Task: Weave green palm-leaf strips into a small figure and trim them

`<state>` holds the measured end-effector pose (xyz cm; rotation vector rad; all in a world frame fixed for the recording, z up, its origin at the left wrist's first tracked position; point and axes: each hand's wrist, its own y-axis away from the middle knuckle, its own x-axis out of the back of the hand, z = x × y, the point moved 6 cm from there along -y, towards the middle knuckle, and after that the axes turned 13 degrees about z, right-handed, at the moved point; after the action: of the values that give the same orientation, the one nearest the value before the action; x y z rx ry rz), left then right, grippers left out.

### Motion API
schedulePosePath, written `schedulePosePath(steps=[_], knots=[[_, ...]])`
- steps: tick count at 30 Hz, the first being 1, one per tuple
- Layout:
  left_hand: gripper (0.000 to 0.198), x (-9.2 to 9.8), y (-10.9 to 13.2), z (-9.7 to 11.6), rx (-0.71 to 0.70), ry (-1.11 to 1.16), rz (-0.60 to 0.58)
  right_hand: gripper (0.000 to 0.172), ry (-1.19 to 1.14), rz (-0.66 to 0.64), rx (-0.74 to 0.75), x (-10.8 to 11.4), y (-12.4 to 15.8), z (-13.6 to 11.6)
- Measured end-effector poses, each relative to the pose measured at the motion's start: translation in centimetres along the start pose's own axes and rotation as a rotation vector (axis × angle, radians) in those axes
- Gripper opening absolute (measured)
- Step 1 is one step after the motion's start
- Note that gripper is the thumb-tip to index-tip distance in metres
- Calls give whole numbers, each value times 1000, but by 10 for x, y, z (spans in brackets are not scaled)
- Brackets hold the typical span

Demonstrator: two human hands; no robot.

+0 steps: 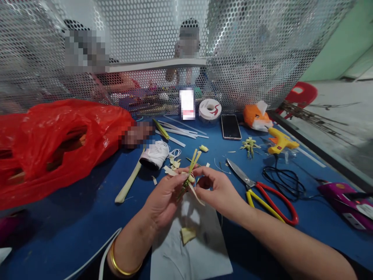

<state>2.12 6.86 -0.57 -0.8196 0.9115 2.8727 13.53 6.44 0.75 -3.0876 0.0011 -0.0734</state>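
Note:
My left hand (pixel 166 194), with a gold bangle at its wrist, pinches a small green woven leaf piece (pixel 190 178) near the middle of the view. Thin strips stick up from the piece, and a pale strip hangs down on its right. My right hand (pixel 217 188) is closed at the right side of the piece, its fingertips curled near the pale strip; what they grip is too small to make out. Below both hands lies a white sheet (pixel 201 249) with a yellowish leaf scrap (pixel 188 235) on it.
Scissors (pixel 262 194), a glue gun (pixel 281 142), a black phone (pixel 231 126) and a purple power strip (pixel 346 202) lie right. A tape roll (pixel 210 110) stands behind. Left are a red bag (pixel 96 128), a white spool (pixel 155 154) and a stalk (pixel 129 181). People sit behind the mesh.

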Motion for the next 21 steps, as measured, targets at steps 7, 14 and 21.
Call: schedulePosePath(steps=[7, 14, 21], knots=[[19, -1, 0, 0, -44, 2, 53, 16, -138, 21, -72, 1, 0, 6], [20, 12, -5, 1, -141, -20, 196, 6, 116, 141, 119, 14, 4, 1], [17, 10, -3, 2, -161, -44, 214, 22, 198, 158, 119, 21, 2, 3]])
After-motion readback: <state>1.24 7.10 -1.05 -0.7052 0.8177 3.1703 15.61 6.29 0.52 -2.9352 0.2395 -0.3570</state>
